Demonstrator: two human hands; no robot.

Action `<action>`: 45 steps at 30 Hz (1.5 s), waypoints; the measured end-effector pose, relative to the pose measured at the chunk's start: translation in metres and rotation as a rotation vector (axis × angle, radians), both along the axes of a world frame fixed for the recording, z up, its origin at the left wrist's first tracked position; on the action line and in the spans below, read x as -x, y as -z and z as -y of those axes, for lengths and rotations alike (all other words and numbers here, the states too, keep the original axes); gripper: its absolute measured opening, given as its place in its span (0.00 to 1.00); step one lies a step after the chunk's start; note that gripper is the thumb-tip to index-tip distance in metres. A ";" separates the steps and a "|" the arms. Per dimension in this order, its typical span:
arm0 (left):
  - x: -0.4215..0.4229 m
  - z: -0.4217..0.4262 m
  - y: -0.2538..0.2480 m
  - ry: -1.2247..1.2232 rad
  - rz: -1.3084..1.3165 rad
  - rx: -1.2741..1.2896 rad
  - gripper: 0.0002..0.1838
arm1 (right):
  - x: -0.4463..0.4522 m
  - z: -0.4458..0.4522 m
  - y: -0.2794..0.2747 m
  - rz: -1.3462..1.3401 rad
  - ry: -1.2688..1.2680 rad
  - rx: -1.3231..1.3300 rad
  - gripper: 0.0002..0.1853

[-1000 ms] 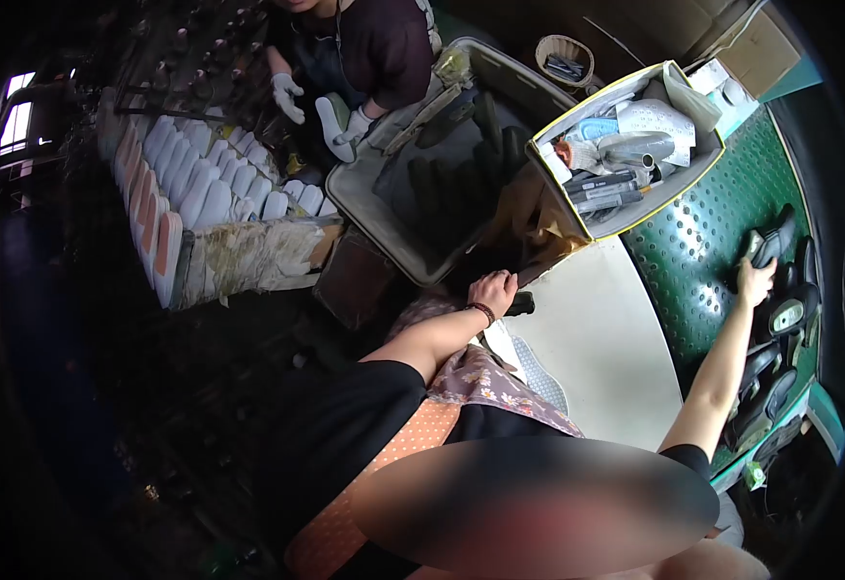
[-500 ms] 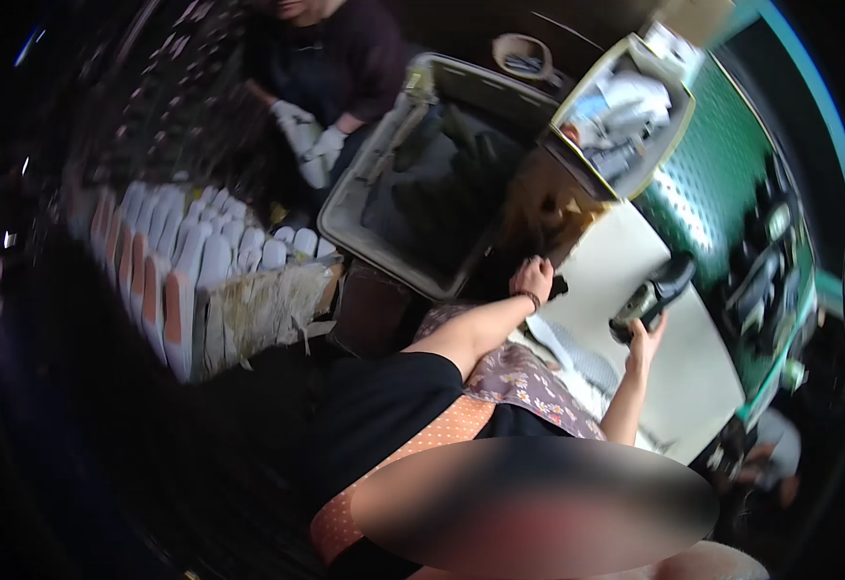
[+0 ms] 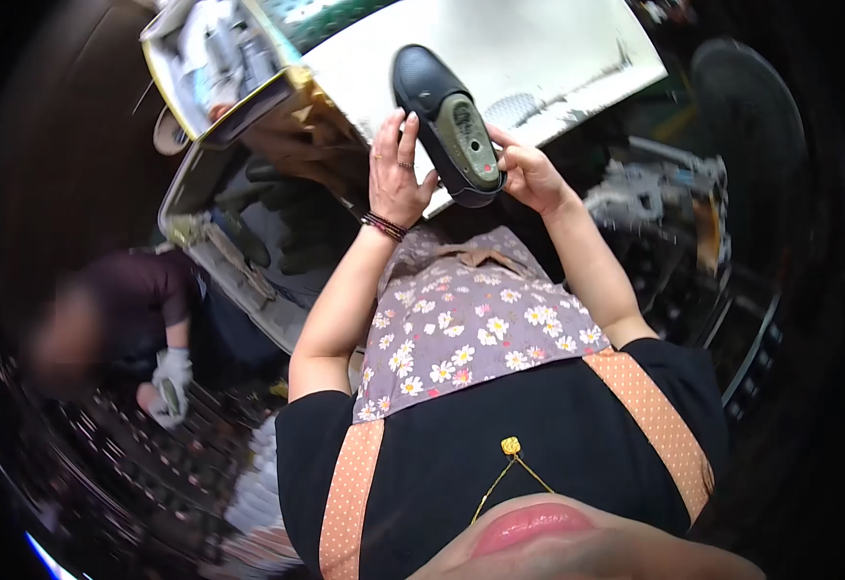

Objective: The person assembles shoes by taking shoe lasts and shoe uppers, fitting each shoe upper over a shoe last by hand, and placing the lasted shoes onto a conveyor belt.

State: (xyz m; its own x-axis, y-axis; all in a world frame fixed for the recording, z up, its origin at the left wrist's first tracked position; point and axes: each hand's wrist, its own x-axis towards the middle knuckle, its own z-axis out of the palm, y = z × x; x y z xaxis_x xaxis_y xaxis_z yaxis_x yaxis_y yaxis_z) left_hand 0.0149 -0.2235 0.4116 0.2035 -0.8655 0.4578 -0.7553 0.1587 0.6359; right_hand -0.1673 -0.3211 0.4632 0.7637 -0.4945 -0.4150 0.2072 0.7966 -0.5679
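A dark shoe (image 3: pixel 427 92) with a green last (image 3: pixel 466 135) inside it is held above the white tabletop's near edge, toe pointing away and slightly left. Its heel is in my right hand (image 3: pixel 536 180), with the fingers around the heel's right side. My left hand (image 3: pixel 400 172), with a bracelet at the wrist, is at the shoe's left side; its fingers are stretched out and its fingertips are close to or against the shoe. A patterned grey insole (image 3: pixel 513 106) lies on the white tabletop (image 3: pixel 568 39) beyond my right hand.
At the upper left is a yellow-edged box (image 3: pixel 173 82) of tools, with a grey bin (image 3: pixel 183 193) below it. A co-worker's gloved hand (image 3: pixel 173 387) is at the lower left, near a blurred stack of pale insoles (image 3: pixel 258 493). Shelving (image 3: pixel 655 193) stands at the right.
The view has turned toward the white table. My right hand has brought the shoe from the green surface to in front of me. My left hand has moved up beside the shoe.
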 end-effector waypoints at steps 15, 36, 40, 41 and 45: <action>0.127 0.047 -0.093 0.901 -1.282 -0.571 0.24 | 0.092 -0.112 -0.056 -0.640 0.551 0.789 0.42; 0.313 0.095 -0.030 1.015 -0.188 -0.847 0.48 | 0.160 -0.143 0.014 -0.557 1.258 0.072 0.32; 0.287 0.077 -0.032 0.934 -0.394 -0.863 0.53 | 0.176 -0.162 0.055 -0.475 1.213 0.082 0.31; 0.288 0.077 -0.037 0.941 -0.421 -0.869 0.53 | 0.191 -0.162 0.063 -0.501 1.180 0.050 0.31; 0.261 0.063 -0.071 1.007 -0.534 -0.722 0.53 | 0.183 -0.179 0.060 -0.547 1.197 0.184 0.32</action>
State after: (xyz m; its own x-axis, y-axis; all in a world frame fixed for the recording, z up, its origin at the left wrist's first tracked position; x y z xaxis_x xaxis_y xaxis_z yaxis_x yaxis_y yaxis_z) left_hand -0.2459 -0.2865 0.4821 -0.6487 -0.7551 -0.0946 -0.1456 0.0012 0.9893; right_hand -0.3503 -0.1420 0.4034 -0.4222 -0.8219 -0.3823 0.4341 0.1869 -0.8812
